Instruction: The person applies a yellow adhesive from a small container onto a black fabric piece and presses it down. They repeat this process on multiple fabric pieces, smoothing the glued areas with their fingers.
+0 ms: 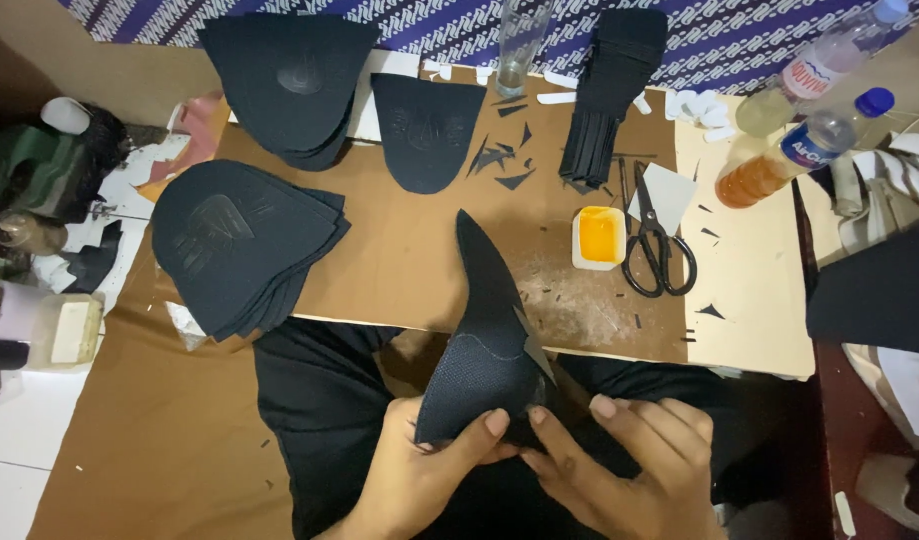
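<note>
Nearest the camera, the left hand (420, 480) and the right hand (620, 460) meet over the person's lap, both pinching the lower edge of a dark mesh fabric piece (480, 350): the left thumb lies across its bottom corner, and the right fingertips close on the edge just beside it. The piece stands upright and curves, its pointed tip rising over the near edge of the brown surface (410, 270). Beyond the hands, a stack of dark rounded fabric pieces (240, 245) lies on the left of the surface. To the right, a small square tub of yellow glue (598, 237) sits just beside black-handled scissors (652, 250), which lie partly on a white scrap. Farther back, a single dark shield-shaped piece (425, 130) lies flat near the middle, with small dark offcuts (500, 155) scattered beside it. A second stack of rounded pieces (290, 85) rests at the far left, and a bundle of narrow dark strips (605, 90) lies at the far right of it. A clear tube (518, 45) stands at the back edge. Two plastic bottles (790, 140) lie tilted at the far right.
</note>
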